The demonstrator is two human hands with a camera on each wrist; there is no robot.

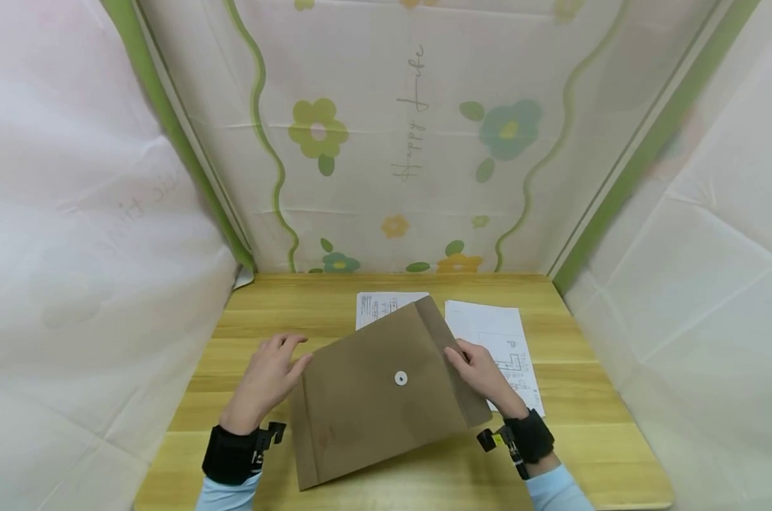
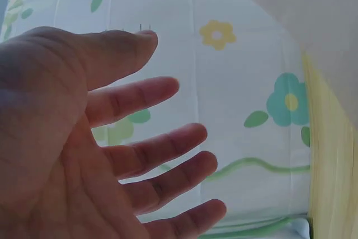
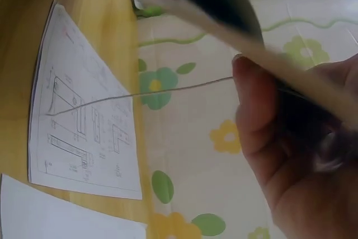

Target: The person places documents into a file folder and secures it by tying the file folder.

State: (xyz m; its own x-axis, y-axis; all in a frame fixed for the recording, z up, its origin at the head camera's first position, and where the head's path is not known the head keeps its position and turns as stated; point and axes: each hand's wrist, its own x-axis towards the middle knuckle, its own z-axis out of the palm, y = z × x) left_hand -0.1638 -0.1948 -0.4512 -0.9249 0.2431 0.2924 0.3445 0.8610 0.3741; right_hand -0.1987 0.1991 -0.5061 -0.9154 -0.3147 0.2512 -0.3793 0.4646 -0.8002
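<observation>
A brown kraft document envelope with a white button is tilted over the table, its right end higher in the head view. My right hand grips it by the right-hand edge, thumb on the near face. In the right wrist view the fingers curl behind the blurred envelope edge, and a thin string trails off from there. Beside the envelope's upper left corner is my left hand. The left wrist view shows its fingers spread and the palm holding nothing.
Two sets of printed sheets lie on the wooden table: one partly hidden behind the envelope, another with line drawings at the right. Flower-patterned curtains enclose the back and both sides.
</observation>
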